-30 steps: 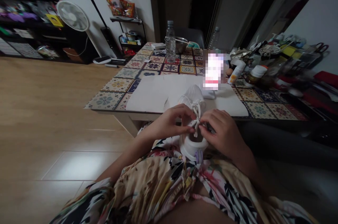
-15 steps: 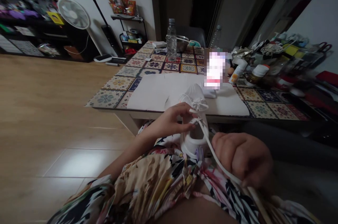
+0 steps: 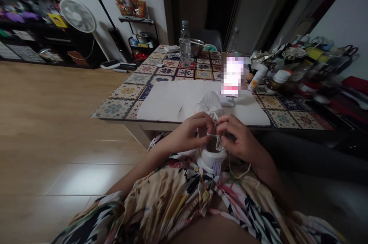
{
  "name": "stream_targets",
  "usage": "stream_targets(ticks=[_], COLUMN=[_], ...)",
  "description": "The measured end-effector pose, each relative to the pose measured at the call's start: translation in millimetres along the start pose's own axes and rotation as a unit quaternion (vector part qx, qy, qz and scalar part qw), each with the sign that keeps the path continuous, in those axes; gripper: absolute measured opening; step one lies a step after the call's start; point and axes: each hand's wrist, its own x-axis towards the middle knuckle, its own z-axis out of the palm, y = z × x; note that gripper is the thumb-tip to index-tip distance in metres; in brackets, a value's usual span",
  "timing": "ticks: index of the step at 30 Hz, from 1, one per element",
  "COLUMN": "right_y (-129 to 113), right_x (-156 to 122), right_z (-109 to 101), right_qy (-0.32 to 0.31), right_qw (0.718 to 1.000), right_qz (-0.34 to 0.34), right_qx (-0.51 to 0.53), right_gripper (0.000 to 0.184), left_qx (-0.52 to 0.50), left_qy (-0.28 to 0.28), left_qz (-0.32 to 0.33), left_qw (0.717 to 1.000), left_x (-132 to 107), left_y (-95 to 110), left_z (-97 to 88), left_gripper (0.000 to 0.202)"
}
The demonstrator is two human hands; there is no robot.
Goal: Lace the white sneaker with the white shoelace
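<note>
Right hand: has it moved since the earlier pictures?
Yes: the right hand has risen and shifted left since the previous picture, back up to the tiled table's front edge.

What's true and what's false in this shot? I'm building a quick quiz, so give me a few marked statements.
The left hand and right hand pinch a white shoelace over a white sneaker. True.
The right hand holds scissors. False: it holds the shoelace; red-handled scissors show at the far right.
A plastic water bottle stands on the floor. False: the bottle stands on the tiled table.
A white fan stands left of the table. True.
</note>
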Motion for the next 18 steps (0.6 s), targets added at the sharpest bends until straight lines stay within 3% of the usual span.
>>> stream_targets(ticks=[5,9,13,18], right_y=[5.4,14.3,20.4,17.6], right_x=[-0.3,-2.1,-5.8,-13.0], right_z=[-1.9,-6.8,-11.8,-17.9], right_qy=[-0.007,-0.006,-0.016,-0.003], right_qw=[0.999,0.996,0.988,0.97], right_qz=[0.004,-0.003,-0.001,-0.009], right_qx=[0.048,0.089,0.154,0.243], right_gripper=[0.011,0.005,0.006,0.018], left_qx=[-0.013,-0.111,-0.259,-0.378], left_qy=[-0.004,0.002,0.013,0.084], left_qz=[0.023,0.025,0.051,0.126], left_qw=[1.0,0.994,0.964,0.913], left_x=[-0.2,-5.9,-12.0,-14.8], left_y=[0.6,-0.3,-1.0,-5.5], left_z=[-2.6,-9.8,-12.4,-9.8], left_gripper=[0.016,0.024,0.037,0.051])
